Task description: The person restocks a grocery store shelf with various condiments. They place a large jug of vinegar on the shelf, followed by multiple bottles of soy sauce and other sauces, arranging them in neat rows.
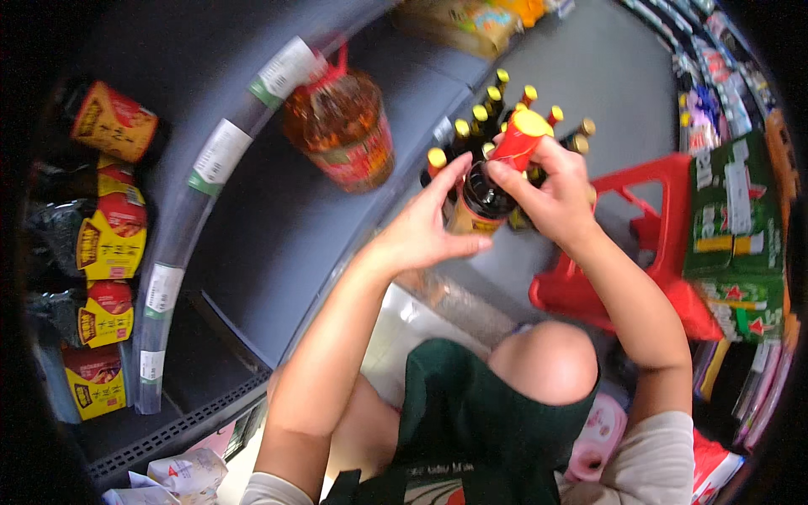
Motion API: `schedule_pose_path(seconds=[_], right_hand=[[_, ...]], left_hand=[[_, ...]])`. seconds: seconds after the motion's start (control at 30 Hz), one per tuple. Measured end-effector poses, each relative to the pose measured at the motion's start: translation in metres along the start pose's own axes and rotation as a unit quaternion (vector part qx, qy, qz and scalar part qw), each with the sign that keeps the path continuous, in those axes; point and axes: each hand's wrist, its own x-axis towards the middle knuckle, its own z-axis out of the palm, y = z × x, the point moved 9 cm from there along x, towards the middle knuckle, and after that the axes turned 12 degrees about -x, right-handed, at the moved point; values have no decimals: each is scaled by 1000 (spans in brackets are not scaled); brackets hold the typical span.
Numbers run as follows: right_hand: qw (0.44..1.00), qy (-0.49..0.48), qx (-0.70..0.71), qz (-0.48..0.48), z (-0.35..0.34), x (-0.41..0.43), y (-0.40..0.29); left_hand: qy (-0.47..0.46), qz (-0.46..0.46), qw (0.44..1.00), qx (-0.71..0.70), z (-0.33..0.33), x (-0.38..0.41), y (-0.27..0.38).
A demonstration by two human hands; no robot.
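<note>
My right hand [543, 183] grips the neck of a dark glass bottle [489, 196], below its red sleeve and yellow cap [531, 123]. The bottle is tilted, and part of a yellowish label shows on its body. My left hand [423, 224] curves around the bottle's lower body, fingers on one side and thumb across the front; whether it presses on the glass is unclear. Just beyond my hands stands a cluster of several dark bottles [480, 115] with yellow, red and brownish caps, partly hidden by my hands and the held bottle.
A large plastic jug [344, 136] of reddish-brown liquid, red-handled, stands on the dark shelf [271, 227] at left. Bottles with yellow labels [113, 237] stand behind a price-tag rail [218, 158]. To my right are a red plastic stool [669, 189], a green carton [735, 240] and a pink plastic item [596, 435].
</note>
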Motion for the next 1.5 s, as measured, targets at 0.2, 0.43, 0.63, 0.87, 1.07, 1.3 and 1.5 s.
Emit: schedule_pose_path(seconds=[0.2,0.43,0.63,0.87,1.07,1.3,1.5], right_hand=[[968,20,250,-22,-48,103,-115],[953,-24,301,-41,-6,110,-166],[958,-152,242,23,65,74,-158],[943,-102,313,-51,97,132,-204],[962,-42,221,-157,138,182,-210],[960,-94,199,-171,163,220,-233],[956,-126,175,-198,189,246,-233]], left_hand=[[5,75,988,-135,-26,-15,65],[208,219,949,-93,-76,-52,123],[252,273,927,-50,-104,-78,145],[459,320,815,149,-129,-123,187],[465,329,804,171,-146,-131,186],[403,323,856,30,-162,-130,175],[387,315,865,-50,-165,-130,172]])
